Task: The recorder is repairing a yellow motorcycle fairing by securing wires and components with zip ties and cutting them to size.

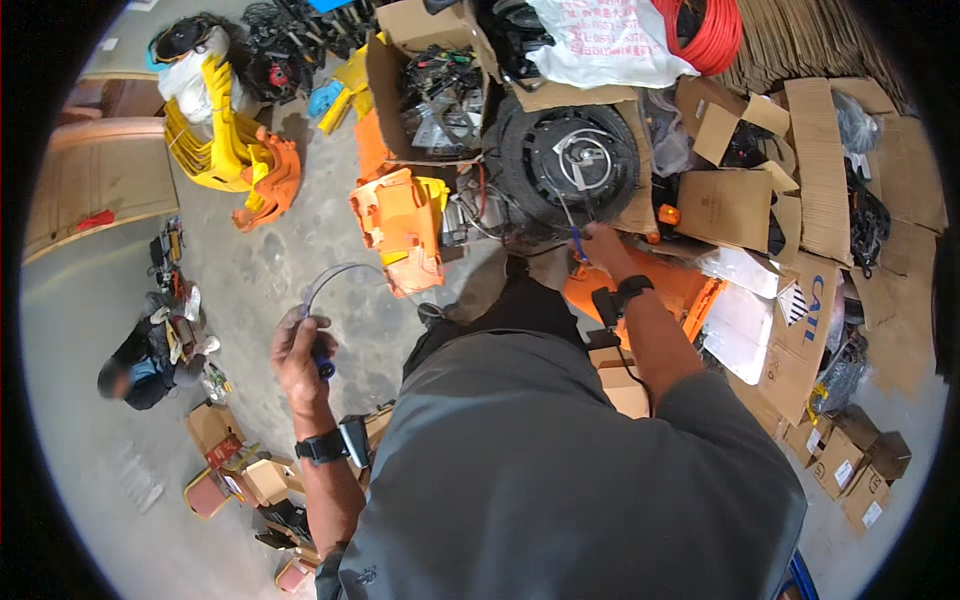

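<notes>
My right hand (607, 252) is closed around the blue handle of what looks like a screwdriver (577, 243). Its thin metal shaft points up toward a black wheel (515, 165) with a tyre and a dark hub. A white cable (606, 172) lies coiled on the hub. Out to the left, my left hand (298, 355) pinches a thin greyish cable (325, 280) that arcs away over the floor. Under those fingers shows a small round blue piece (325, 368), whose kind I cannot make out. Both wrists wear black straps with small devices.
Beyond the orange plastic shells (405, 225) stands a carton of metal parts (440, 95). Yellow and orange fenders (215, 140) are stacked at left. Cartons (725, 205) crowd the right, near a red hose coil (710, 40). Another person (140, 370) is low at far left.
</notes>
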Tool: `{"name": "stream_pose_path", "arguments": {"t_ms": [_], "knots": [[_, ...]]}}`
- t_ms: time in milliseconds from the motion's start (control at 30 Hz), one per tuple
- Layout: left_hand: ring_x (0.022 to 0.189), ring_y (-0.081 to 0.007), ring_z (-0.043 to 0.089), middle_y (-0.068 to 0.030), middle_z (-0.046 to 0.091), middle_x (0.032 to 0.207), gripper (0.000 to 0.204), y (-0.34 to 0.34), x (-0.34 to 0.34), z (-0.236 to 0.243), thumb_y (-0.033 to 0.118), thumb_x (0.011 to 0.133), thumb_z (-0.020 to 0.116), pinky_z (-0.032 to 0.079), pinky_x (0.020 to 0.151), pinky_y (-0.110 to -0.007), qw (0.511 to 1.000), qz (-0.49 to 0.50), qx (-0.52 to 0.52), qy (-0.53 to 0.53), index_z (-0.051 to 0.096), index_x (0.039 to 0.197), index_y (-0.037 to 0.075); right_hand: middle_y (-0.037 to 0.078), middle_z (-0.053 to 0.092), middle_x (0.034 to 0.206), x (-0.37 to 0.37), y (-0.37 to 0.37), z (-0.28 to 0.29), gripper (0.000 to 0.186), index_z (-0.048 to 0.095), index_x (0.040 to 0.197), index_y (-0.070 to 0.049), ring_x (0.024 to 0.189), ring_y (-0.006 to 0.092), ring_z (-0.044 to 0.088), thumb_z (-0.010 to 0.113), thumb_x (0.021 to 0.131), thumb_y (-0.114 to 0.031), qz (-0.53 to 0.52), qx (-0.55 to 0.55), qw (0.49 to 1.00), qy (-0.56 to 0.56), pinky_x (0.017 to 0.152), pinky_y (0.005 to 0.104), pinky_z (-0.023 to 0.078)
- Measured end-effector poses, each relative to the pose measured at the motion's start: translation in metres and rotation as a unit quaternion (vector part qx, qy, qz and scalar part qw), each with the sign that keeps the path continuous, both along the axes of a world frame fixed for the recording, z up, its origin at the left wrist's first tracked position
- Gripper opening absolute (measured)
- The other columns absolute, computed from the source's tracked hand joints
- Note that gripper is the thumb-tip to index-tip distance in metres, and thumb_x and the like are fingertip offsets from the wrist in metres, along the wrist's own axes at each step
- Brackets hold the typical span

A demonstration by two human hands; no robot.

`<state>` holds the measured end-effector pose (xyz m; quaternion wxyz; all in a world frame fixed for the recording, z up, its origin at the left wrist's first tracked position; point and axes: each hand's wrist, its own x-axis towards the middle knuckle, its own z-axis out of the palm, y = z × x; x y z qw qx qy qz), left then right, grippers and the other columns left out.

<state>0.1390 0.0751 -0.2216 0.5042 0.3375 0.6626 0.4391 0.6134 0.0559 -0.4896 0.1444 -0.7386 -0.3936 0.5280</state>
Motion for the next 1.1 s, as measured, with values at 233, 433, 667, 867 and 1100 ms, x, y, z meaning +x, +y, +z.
{"name": "stream_pose_path", "arguments": {"t_ms": [233, 433, 667, 867, 1100], "knots": [[0.057, -0.0133, 0.061, -0.0109, 0.068, 0.081, 0.017, -0.009, 0.014, 0.006, 0.007, 0.091, 0.061, 0.047, 0.050, -0.024, 0.999, -0.002, -0.040, 0.006, 0.065, 0.107, 0.001, 0.007, 0.062, 0.068, -0.008, 0.012, 0.014, 0.027, 0.062, 0.086, 0.001, 0.056, 0.0149, 0.060, 0.074, 0.084, -0.023, -0.071, -0.107, 0.982, 0.141, 0.045, 0.0303, 0.045], [0.056, -0.0136, 0.060, -0.0102, 0.068, 0.081, 0.017, -0.013, 0.021, 0.008, 0.006, 0.091, 0.060, 0.046, 0.050, -0.024, 0.997, -0.006, -0.069, 0.021, 0.065, 0.107, 0.001, 0.012, 0.064, 0.074, -0.013, 0.014, -0.005, 0.042, 0.066, 0.087, 0.001, 0.069, 0.0234, 0.064, 0.075, 0.079, -0.039, -0.021, -0.122, 0.987, 0.106, 0.054, 0.0381, 0.049], [0.059, -0.0137, 0.061, -0.0100, 0.068, 0.080, 0.019, -0.009, 0.031, 0.014, 0.008, 0.091, 0.060, 0.047, 0.052, -0.024, 0.995, -0.011, -0.085, 0.043, 0.063, 0.108, 0.000, 0.007, 0.061, 0.069, -0.029, 0.017, 0.002, 0.032, 0.061, 0.082, 0.000, 0.052, 0.0150, 0.057, 0.076, 0.081, -0.029, 0.048, 0.047, 0.998, 0.012, 0.044, 0.0295, 0.044], [0.059, -0.0145, 0.061, -0.0107, 0.068, 0.080, 0.020, -0.008, 0.030, 0.016, 0.009, 0.090, 0.061, 0.048, 0.053, -0.025, 0.993, -0.001, -0.097, 0.064, 0.063, 0.107, -0.001, 0.011, 0.060, 0.070, -0.048, 0.039, 0.050, 0.036, 0.064, 0.079, 0.001, 0.065, 0.0179, 0.060, 0.077, 0.077, -0.032, 0.131, 0.078, 0.988, 0.034, 0.057, 0.0356, 0.048], [0.061, -0.0139, 0.061, -0.0103, 0.069, 0.081, 0.020, -0.011, 0.027, 0.018, 0.006, 0.089, 0.062, 0.048, 0.055, -0.024, 0.993, 0.001, -0.105, 0.057, 0.064, 0.108, 0.000, 0.018, 0.066, 0.084, -0.068, 0.044, 0.074, 0.032, 0.067, 0.091, 0.000, 0.079, 0.0312, 0.064, 0.069, 0.082, -0.031, 0.137, 0.139, 0.980, 0.040, 0.071, 0.0405, 0.048]]}}
